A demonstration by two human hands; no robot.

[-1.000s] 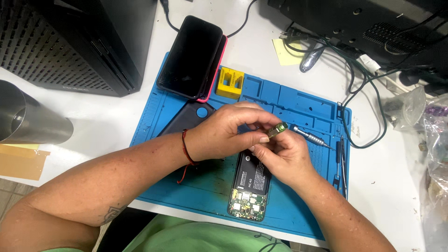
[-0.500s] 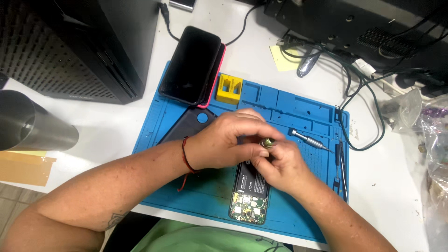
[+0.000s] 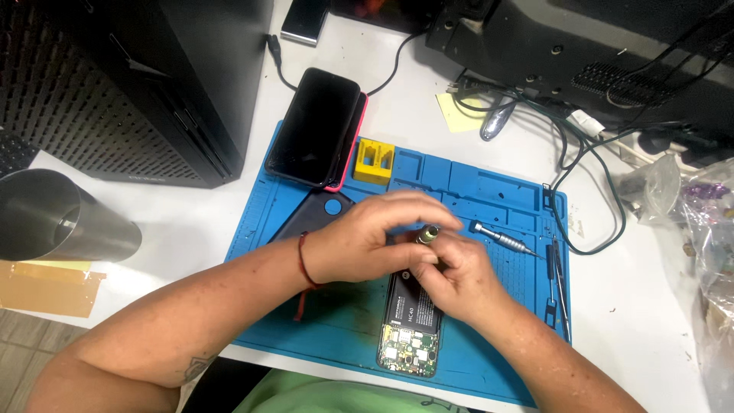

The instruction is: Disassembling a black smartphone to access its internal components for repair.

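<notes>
Opened phone (image 3: 410, 325) — back cover off, black battery and green circuit board exposed — lay upright on the blue repair mat (image 3: 489, 367), at its near edge, directly under both hands. I logged the left hand (image 3: 367, 241) curled over the work and closed around a small metal-tipped driver (image 3: 427, 233), whose silver end showed between the fingers; the right hand (image 3: 459, 279) was closed low against the same tool, just above the battery. Whether the tip sat in a screw I could not tell: the hands hid it. Risks, as I judged them: a slip of the tip could have scored the battery or the board; a loosened screw could have dropped among the mat's compartments. Nearby items: second screwdriver (image 3: 505, 239) and tweezers (image 3: 556, 287) on the mat to the right, yellow block (image 3: 373, 159) at the far edge, dark phone in a pink case (image 3: 321, 126) overlapping the far left corner — all apart from the hands.
</notes>
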